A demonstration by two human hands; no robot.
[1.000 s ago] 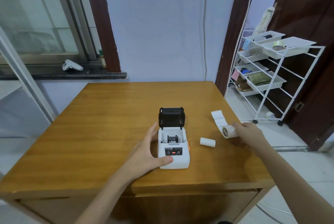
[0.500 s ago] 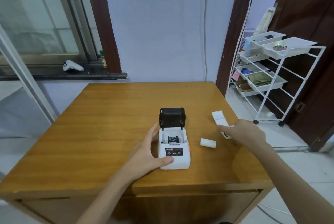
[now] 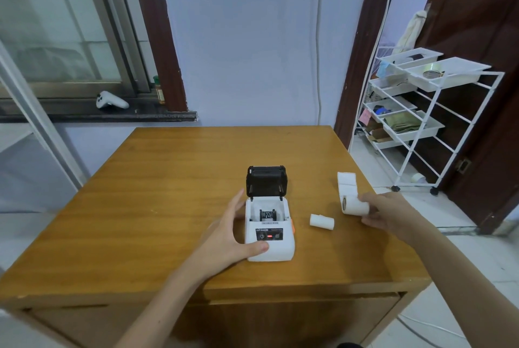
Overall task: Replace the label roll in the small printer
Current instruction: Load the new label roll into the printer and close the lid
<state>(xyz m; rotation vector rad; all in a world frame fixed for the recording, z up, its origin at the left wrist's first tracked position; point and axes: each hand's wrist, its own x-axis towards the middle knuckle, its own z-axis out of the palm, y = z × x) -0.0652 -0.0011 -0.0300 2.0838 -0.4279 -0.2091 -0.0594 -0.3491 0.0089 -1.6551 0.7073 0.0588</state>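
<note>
Table (image 3: 168, 193) first: one wooden top, carrying everything that matters. Off past its right edge stands one white wire rack (image 3: 421, 111) on the floor, its trays holding odds and ends: a folded green cloth (image 3: 403, 122) in a middle tray, a shiny disc in a top one, the rest too small to tell.

Down to the printer (image 3: 269, 224), one small white box sitting toward the near edge, right of the table's middle. Its black lid (image 3: 266, 181) stands up and open at the back, and the well beneath shows a dark spindle with no paper around it.

Left hand (image 3: 229, 238) is on that printer, thumb pressed to the front left corner, fingers spread flat along the left side, steadying rather than clenched.

Right hand (image 3: 384, 214) is out near the right edge, fingertips pinched around the label roll (image 3: 354, 205), which lies on its side. Whether it rests on the wood or is just lifted, I cannot tell. A tail of white labels (image 3: 346, 183) runs from it toward the far edge.

So two rolls in all: that one, and a smaller plain white roll (image 3: 321, 221) lying loose on the table between the printer and the right hand, touching neither.

Smallest item: one white game controller (image 3: 111, 100) on the dark windowsill, far left.
</note>
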